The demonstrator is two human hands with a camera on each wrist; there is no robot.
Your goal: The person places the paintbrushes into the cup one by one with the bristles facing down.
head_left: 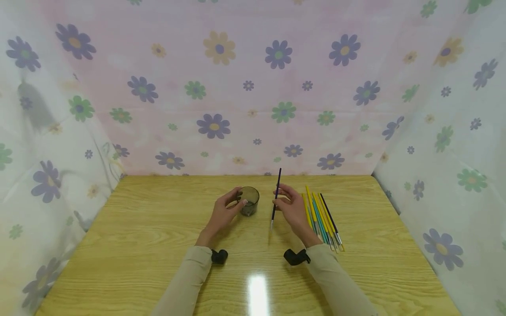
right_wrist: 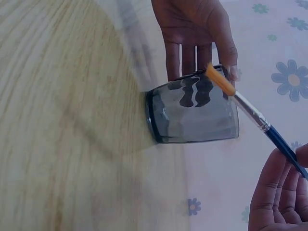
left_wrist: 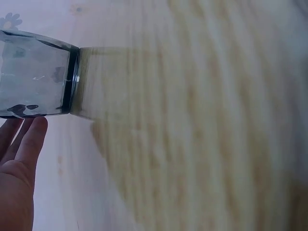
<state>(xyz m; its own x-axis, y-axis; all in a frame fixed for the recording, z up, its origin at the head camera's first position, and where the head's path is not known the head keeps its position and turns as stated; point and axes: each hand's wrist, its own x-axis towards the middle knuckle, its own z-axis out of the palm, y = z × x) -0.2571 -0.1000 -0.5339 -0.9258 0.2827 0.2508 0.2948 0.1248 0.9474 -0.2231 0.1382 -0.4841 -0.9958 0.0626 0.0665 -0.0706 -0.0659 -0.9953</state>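
A see-through grey drinking glass (head_left: 249, 193) stands upright on the wooden table. My left hand (head_left: 225, 213) holds it from the left, thumb on the near side and fingers round the far side. To the right of the glass, my right hand (head_left: 292, 208) pinches a paintbrush (head_left: 278, 182) by its dark blue handle, bristles down and above the table. In the right wrist view, the brush's orange-brown bristles (right_wrist: 221, 81) and silver ferrule (right_wrist: 250, 110) show against the glass (right_wrist: 202, 122). Whether bristles and glass touch, I cannot tell.
Several paintbrushes (head_left: 329, 213) with yellow, teal and dark handles lie side by side just right of my right hand. Flower-printed cloth (head_left: 245, 101) hangs behind the wooden table (head_left: 150, 228) and along both its sides.
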